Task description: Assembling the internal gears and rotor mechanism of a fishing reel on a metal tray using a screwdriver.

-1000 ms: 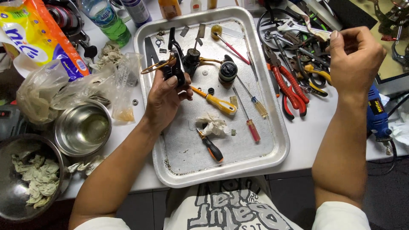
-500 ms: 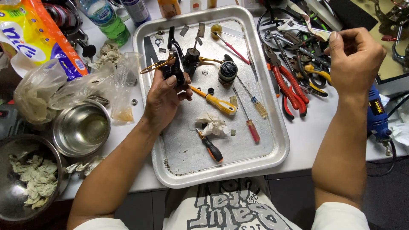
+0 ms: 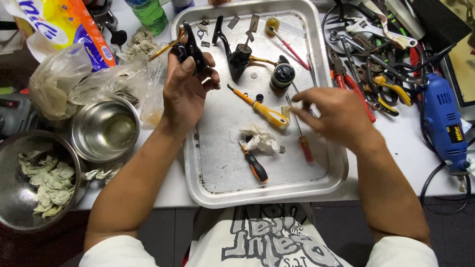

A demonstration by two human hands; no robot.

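A: Item one, left hand (image 3: 185,89): closed around a black fishing-reel part with a gold arm (image 3: 190,48), lifted over the metal tray (image 3: 324,190), near its far left corner.

B: Item two, right hand (image 3: 334,116)?

A: Fingers loosely curled, low over the tray's right side. Whether they pinch anything, I cannot tell. Just beside the fingertips: yellow-handled screwdriver (image 3: 260,108); under the palm, red-handled screwdriver (image 3: 303,136).

B: Step in hand?

A: By my judgement, disassembly of the reel: one piece held, the free hand reaching for a tool. The next move calls for a clean pick of one screwdriver without nudging the black spool (image 3: 282,76) just beyond the fingers.

B: Edges and room?

A: Raised tray rim to the right of the reaching hand; beyond it a crowded pile of pliers (image 3: 363,94). Bare tray floor toward the body, past the crumpled tissue (image 3: 258,139) and orange-handled screwdriver (image 3: 255,165). Steel bowl (image 3: 105,129) sits left of the held part, off the tray.
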